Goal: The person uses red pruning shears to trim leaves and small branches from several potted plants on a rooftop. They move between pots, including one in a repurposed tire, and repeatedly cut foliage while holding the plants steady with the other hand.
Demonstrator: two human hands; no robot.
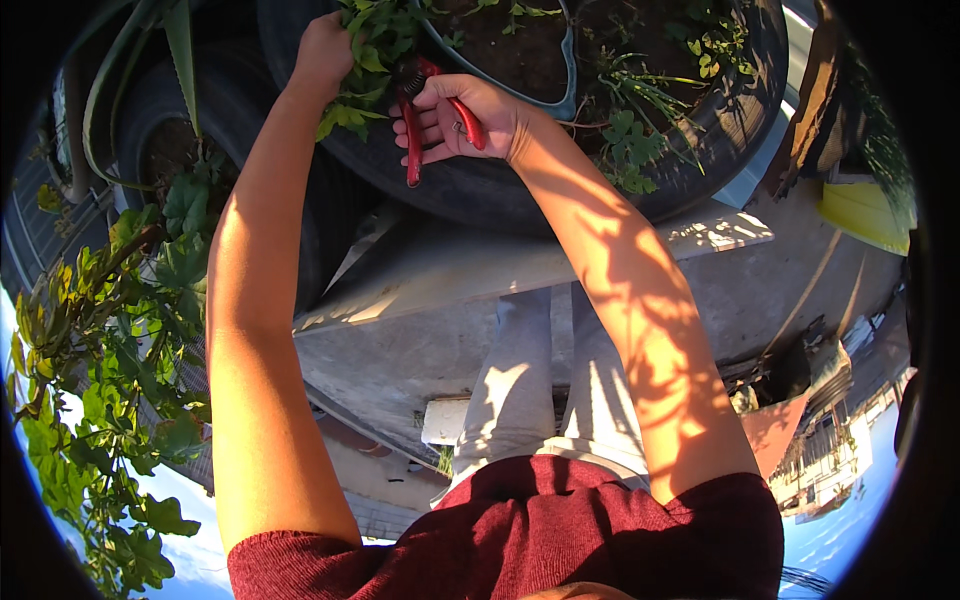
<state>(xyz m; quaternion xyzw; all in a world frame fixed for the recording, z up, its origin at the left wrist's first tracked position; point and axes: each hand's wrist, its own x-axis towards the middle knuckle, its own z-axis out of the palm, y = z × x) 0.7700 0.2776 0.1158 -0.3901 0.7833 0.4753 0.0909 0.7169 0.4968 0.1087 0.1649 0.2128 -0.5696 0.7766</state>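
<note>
Red-handled pruning shears [413,139] lie in my right hand [469,116], one handle against the palm under my thumb and the other across the fingers, with the handles spread. Their blade end points up into the shade beside a leafy green plant [367,56]; the blades are hard to make out. My left hand [326,49] is closed at the left edge of that foliage, and its fingertips are hidden, so what they grip does not show. Both hands are over the near rim of a large tire planter [465,191] that holds soil.
A blue-green hoop [571,67] curves over the soil, near low plants [634,142]. Left stand a second tire planter [139,124], an aloe-like plant [180,52] and leafy vines [112,375]. A pale slab [450,270] runs below the large tire; a yellow container [862,214] is at right.
</note>
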